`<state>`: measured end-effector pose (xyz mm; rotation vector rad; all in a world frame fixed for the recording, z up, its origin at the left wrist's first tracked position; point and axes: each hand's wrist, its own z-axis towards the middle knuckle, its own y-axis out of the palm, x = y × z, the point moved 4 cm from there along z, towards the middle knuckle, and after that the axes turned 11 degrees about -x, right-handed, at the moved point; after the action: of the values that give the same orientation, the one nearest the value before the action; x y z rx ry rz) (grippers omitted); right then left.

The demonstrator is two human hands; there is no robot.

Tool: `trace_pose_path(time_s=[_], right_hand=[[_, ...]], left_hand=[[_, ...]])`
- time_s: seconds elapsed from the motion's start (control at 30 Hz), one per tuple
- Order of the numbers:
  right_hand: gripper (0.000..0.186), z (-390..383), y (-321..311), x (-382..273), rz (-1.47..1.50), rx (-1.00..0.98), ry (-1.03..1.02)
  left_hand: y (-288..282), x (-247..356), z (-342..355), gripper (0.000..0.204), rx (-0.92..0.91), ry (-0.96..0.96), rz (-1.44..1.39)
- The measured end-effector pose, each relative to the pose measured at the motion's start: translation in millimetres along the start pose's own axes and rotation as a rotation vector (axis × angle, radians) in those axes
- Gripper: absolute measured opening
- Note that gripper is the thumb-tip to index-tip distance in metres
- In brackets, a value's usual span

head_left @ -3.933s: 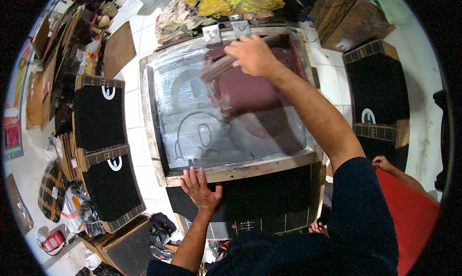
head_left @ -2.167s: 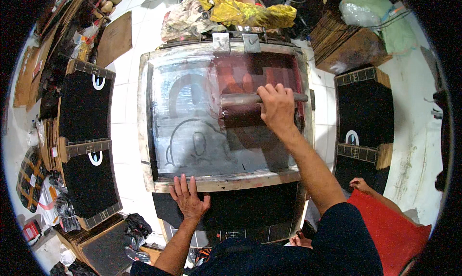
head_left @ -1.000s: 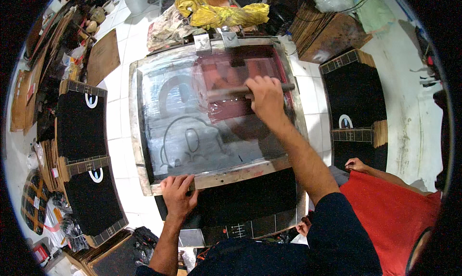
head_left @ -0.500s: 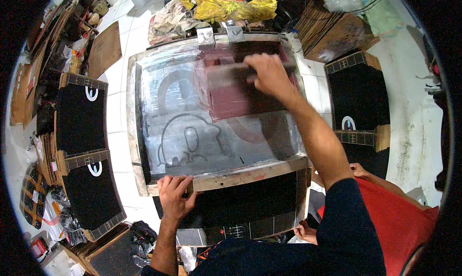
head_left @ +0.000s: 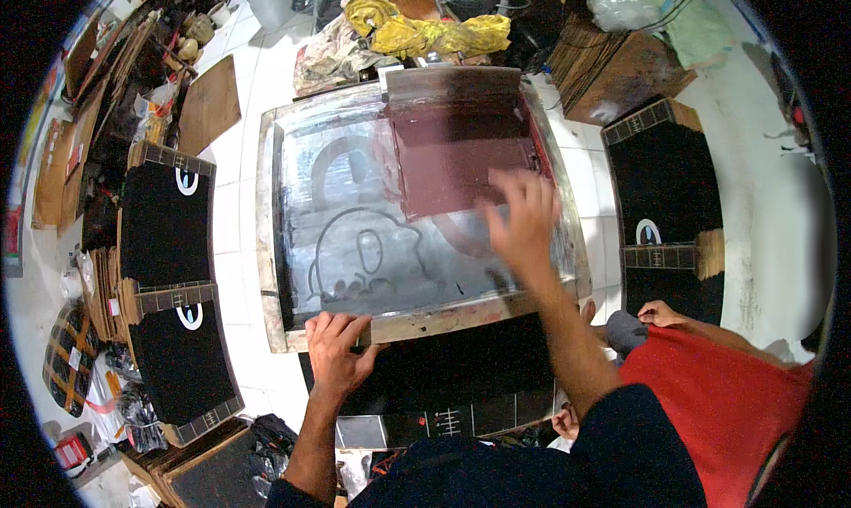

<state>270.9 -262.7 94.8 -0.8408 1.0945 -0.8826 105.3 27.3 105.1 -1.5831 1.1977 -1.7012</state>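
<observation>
A silk-screen frame (head_left: 269, 229) of worn wood lies in front of me, its grey mesh (head_left: 399, 286) bearing faint curved outlines. Dark red ink (head_left: 461, 167) covers the mesh's far right part. At the far rail a wide squeegee (head_left: 454, 84) leans, out of my hands. My left hand (head_left: 335, 353) grips the near rail, fingers over its top. Above the mesh's right side is my right hand (head_left: 525, 224), blurred, empty, fingers apart. Under the screen's near edge shows a black printed board (head_left: 461, 366) with white line marks.
Stacks of black boards (head_left: 168, 215) stand at left, more black boards (head_left: 660, 171) at right. Yellow cloth (head_left: 434, 34) lies beyond the frame. A person in a red shirt (head_left: 700, 384) is close at my right, one hand (head_left: 658, 314) near the boards.
My right hand has let go of the squeegee and drawn back toward me. The squeegee now rests at the far rail. My left hand stays on the near rail.
</observation>
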Motion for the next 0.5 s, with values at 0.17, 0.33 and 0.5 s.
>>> trace_pose_path(time_s=[0.17, 0.33, 0.5], right_hand=[[0.040, -113, -67, -57, 0.039, 0.189, -0.086], [0.031, -37, -165, -93, -0.028, 0.517, -0.288], [0.031, 46, -236, -141, -0.023, 0.487, -0.166]], left_hand=[[-63, 40, -8, 0.048, 0.056, 0.065, 0.100], [-170, 86, -18, 0.057, 0.404, 0.175, 0.357], [-187, 71, -77, 0.063, 0.670, 0.331, 0.056]])
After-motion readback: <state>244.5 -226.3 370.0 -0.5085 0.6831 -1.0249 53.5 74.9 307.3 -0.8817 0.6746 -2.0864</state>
